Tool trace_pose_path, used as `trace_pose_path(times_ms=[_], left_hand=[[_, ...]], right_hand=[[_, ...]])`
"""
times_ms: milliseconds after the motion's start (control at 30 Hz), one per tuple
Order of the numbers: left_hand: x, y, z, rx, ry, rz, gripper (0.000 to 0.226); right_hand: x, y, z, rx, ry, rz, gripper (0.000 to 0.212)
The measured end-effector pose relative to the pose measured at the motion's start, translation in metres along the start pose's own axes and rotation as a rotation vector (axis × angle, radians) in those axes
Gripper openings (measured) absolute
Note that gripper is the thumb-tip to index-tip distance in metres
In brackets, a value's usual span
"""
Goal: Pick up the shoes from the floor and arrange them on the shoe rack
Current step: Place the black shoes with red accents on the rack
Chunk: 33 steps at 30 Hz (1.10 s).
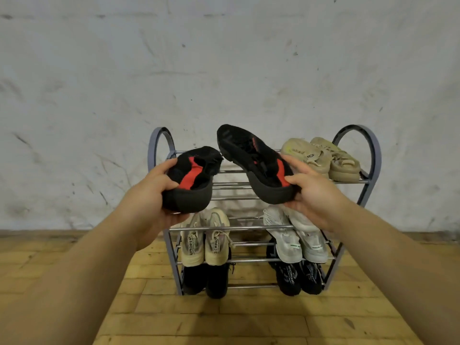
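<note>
White wall [224, 58], black shoes [258, 168], toes pointing away

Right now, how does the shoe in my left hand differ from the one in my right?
The left-hand shoe sits lower, roughly level, heel toward you; the right-hand shoe tilts up, toe highest. The left-hand shoe shows a broad red patch; the right-hand shoe a narrow red strip near its heel. Both are black with red, gripped at the heel end by the left hand and right hand, before the shoe rack.

2 shoes [191, 180] — L/R, before rack [377, 158]
</note>
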State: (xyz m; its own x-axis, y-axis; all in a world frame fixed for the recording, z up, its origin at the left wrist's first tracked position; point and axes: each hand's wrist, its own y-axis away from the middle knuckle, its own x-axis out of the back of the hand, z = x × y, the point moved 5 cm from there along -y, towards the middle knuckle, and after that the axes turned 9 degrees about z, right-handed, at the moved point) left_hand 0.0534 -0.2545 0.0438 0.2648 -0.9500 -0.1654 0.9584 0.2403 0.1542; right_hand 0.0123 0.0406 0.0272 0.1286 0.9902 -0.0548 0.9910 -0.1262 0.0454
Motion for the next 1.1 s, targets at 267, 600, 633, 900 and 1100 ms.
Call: trace_pose_path(times_ms=[267,600,633,900,1100], left_hand=[[0.044,0.047,0.012,-0.016,-0.379,-0.078,0.059],[0.062,0.046,-0.037,0.183,-0.643,-0.089,0.038],[0.063,0.043,-0.04,0.197,-0.626,-0.055,0.037],[0.056,0.02,-0.053,0.207,-0.364,0.031,0.043],[0.037,-0.006,-0.073,0.233,-0.209,0.023,0.052]], right_hand=[[0.061,0.056,-0.026,0.004,0.26,-0.008,0.049],[0.081,0.078,0.009,-0.338,0.353,0.012,0.036],[0.081,0.077,0.014,-0.357,0.355,0.029,0.037],[0.054,0.059,0.051,-0.403,0.169,0.134,0.044],[0.007,0.034,0.073,-0.381,0.103,0.122,0.039]])
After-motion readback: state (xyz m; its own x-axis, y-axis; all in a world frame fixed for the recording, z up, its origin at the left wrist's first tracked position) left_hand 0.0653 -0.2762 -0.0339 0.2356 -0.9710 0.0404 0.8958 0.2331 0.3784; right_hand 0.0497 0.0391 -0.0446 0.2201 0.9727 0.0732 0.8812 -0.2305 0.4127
